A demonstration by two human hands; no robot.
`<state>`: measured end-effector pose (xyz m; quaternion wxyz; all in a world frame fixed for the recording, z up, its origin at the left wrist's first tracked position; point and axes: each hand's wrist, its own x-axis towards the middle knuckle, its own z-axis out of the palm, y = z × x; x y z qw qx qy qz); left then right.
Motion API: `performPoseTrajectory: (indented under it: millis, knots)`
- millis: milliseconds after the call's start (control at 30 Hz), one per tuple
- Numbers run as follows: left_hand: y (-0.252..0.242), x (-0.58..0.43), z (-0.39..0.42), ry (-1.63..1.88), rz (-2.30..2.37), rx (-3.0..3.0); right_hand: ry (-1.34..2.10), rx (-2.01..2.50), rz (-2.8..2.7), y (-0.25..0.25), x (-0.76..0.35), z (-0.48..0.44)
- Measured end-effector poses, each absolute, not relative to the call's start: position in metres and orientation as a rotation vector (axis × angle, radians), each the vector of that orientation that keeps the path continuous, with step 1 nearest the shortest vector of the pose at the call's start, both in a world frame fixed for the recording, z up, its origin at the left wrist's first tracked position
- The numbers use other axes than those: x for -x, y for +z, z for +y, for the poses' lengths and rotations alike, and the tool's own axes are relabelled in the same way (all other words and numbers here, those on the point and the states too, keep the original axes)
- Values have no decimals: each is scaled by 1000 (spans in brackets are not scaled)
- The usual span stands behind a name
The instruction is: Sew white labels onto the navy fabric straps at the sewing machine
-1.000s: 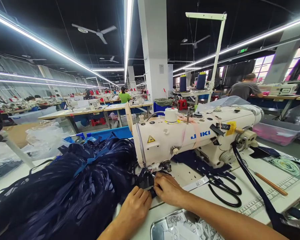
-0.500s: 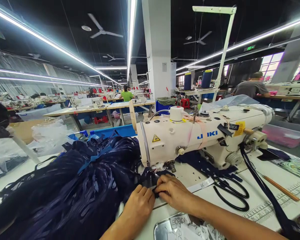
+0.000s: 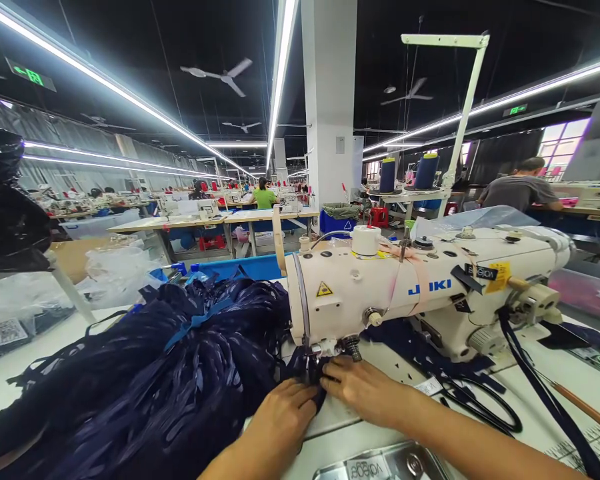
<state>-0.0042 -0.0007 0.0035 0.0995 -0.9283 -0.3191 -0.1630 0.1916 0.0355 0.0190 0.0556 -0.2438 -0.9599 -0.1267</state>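
Note:
A cream JUKI sewing machine [image 3: 430, 287] stands on the white table [image 3: 525, 393]. Under its needle lies a navy strap piece [image 3: 313, 373]. My left hand [image 3: 283, 417] rests with curled fingers on the navy fabric just left of the needle. My right hand [image 3: 363, 390] presses down on the strap right beside the presser foot, fingers together. A big heap of navy straps [image 3: 145, 380] fills the table to the left.
Black scissors [image 3: 485, 403] lie right of my right arm. A metal tray with white labels [image 3: 375, 467] sits at the near edge. A navy tape [image 3: 540, 387] hangs from the machine's right end. Other people work at distant tables.
The view has tilted up and left, so everything sits lower and further right in the picture. Both hands stay at the needle, pushed slightly closer under the machine head.

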Motion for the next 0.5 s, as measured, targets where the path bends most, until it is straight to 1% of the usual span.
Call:
performPoseTrajectory:
  millis: [267, 500]
  knots:
    - [-8, -12, 6, -627, -1055, 2638, -241, 751, -2843, 11, -196, 46]
    - [-8, -14, 6, -677, -1055, 2620, -273, 774, -2839, 5, -198, 48]
